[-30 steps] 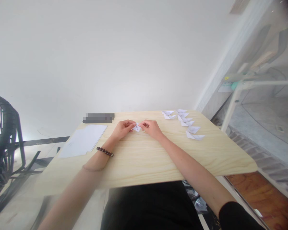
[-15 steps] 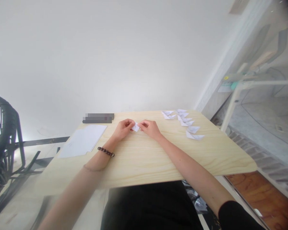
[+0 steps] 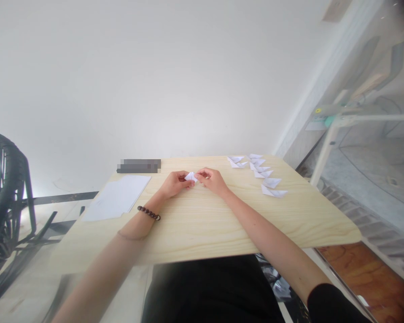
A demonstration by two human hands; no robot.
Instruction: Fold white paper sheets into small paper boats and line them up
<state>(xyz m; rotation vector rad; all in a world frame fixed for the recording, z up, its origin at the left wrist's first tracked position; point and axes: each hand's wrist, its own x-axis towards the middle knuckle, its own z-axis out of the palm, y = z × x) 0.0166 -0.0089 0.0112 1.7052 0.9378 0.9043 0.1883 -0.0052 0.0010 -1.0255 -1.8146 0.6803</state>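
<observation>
A small folded piece of white paper (image 3: pixel 191 176) is held between my two hands, above the middle of the table. My left hand (image 3: pixel 175 183) pinches its left side with thumb and fingers. From the right, my right hand (image 3: pixel 210 179) grips the other side between thumb and forefinger. The fingertips cover part of the paper's edges. Several folded white paper boats stand to the right, among them one nearby (image 3: pixel 237 164) and another closer to me (image 3: pixel 274 193).
A stack of white paper sheets (image 3: pixel 116 197) lies on the left of the wooden table (image 3: pixel 202 233). Behind it sits a dark, pixelated object (image 3: pixel 138 166). A white wall rises at the back edge. A black woven chair (image 3: pixel 10 179) stands at left.
The folded paper has turned in my fingers, its point now facing up rather than down. My left thumb has shifted beneath it. The boats and sheets stay put.
</observation>
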